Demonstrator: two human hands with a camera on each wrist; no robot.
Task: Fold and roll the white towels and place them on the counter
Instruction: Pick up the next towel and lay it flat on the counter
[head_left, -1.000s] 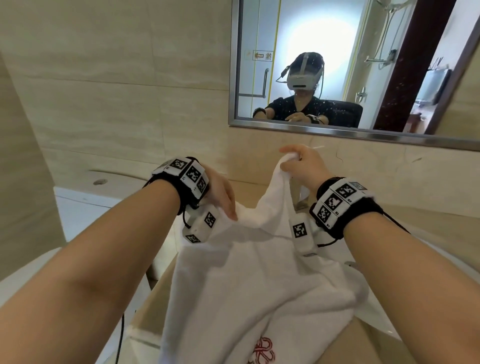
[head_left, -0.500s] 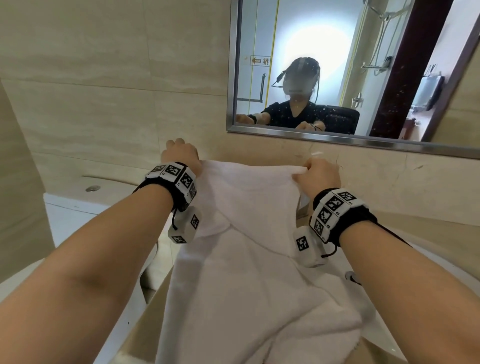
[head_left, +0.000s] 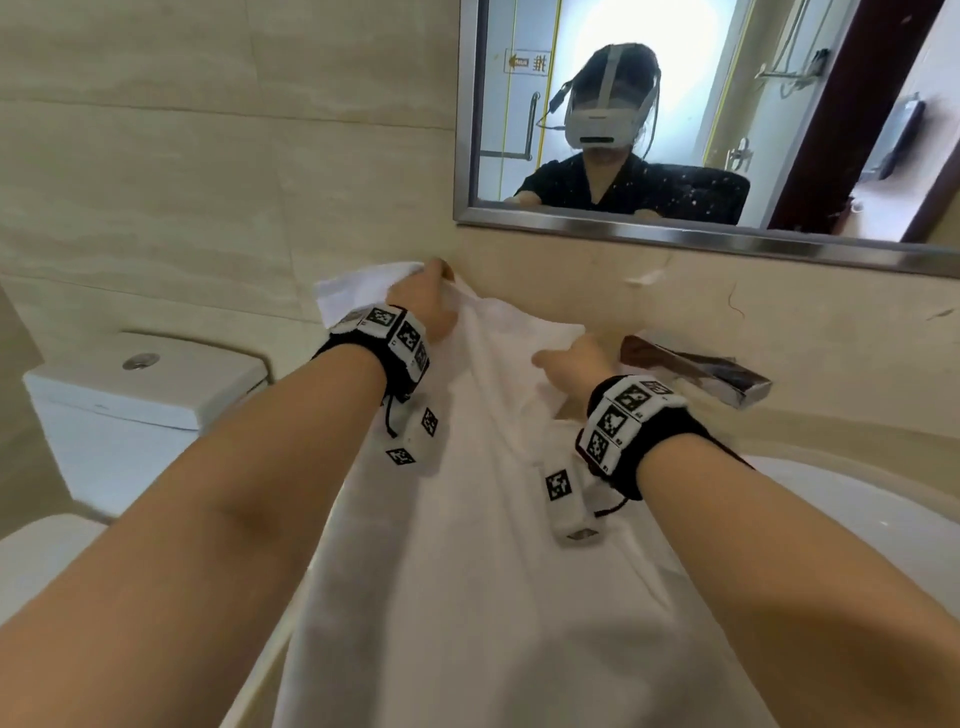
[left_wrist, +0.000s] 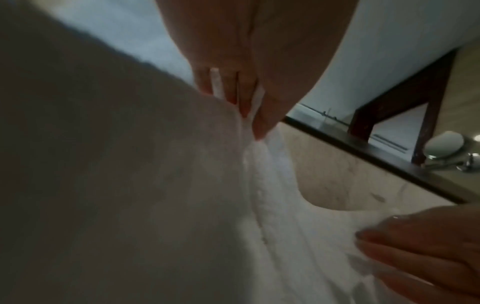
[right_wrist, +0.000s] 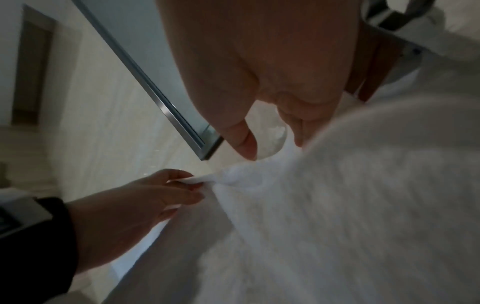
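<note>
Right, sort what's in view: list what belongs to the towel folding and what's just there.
Part of the job:
- white towel, held up, not yet rolled
- left hand, gripping its far edge
- right hand, gripping that edge too
- counter, where rolls go

Just there:
- mirror
- faucet
- sink
- toilet

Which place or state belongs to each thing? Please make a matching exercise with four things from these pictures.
Things:
1. left hand
2. right hand
3. toilet tank
4. mirror

Places or states:
A. on the wall, above the hands
B. pinches the white towel at its far left corner
C. left of the towel, flush button on top
D. holds the towel's far edge, near the faucet

Pairs: 1-B, 2-D, 3-C, 4-A
</note>
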